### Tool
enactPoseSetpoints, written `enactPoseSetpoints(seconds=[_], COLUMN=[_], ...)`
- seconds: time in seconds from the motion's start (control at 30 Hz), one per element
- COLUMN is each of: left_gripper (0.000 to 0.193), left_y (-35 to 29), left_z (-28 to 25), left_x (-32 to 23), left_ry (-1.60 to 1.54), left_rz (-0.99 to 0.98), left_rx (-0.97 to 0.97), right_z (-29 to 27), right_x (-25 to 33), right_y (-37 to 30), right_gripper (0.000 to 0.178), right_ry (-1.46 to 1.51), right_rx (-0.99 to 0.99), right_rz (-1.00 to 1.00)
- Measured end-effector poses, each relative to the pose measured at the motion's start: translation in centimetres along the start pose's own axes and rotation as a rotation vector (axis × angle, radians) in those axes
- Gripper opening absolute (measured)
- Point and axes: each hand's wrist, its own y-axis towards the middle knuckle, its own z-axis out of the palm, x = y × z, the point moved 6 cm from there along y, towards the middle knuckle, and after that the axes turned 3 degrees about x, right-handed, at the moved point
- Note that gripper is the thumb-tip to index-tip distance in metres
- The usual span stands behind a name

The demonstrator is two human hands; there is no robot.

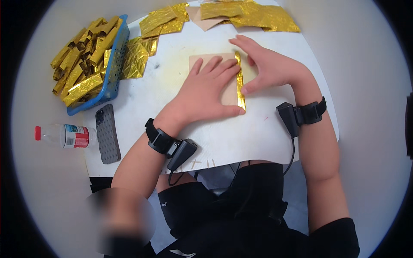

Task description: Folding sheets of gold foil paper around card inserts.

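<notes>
Looks like a small handcraft workstation, a piecework bench rather than a home table. A plain white worktable [241, 137] at the centre, scuffed and stained yellow. Left of it, hanging over the edge, a blue plastic basket [112, 71] heaped with folded gold foil pieces [81, 56]. At the far edge, loose gold foil sheets [254, 15] stacked ready. Near the left edge, a phone [107, 134]; just off it, a water bottle [64, 136] lying flat. Pale bare floor all around.

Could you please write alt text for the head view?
Two bare hands, left hand and right hand, press a gold foil sheet folded over tan paper on a white table. A blue basket of folded gold pieces, a phone and a bottle lie left.
</notes>
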Motion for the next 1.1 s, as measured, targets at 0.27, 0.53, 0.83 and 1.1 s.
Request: enactPoseSetpoints(seconds=[0.27,0.53,0.83,1.1], left_gripper=[0.099,0.098,0.067,0.06], left_y=[-0.3,-0.5,-0.5,-0.5], left_z=[-0.2,-0.3,-0.1,-0.5], left_x=[-0.1,0.0,0.9,0.5], left_ry=[0.01,0.01,-0.065,-0.038], left_rz=[0.0,0.027,0.052,0.067], left_rx=[0.034,-0.006,0.043,0.062], right_z=[0.5,0.4,-0.3,-0.1], right_x=[-2.8,-3.6,-4.1,-3.8], right_y=[0.7,1.6,1.8,2.2], right_gripper=[0.112,0.102,0.046,0.025], right_ry=[-0.165,-0.179,0.009,-0.012], right_rx=[-0.072,-0.117,-0.313,-0.32], right_rz=[0.208,0.216,0.053,-0.015])
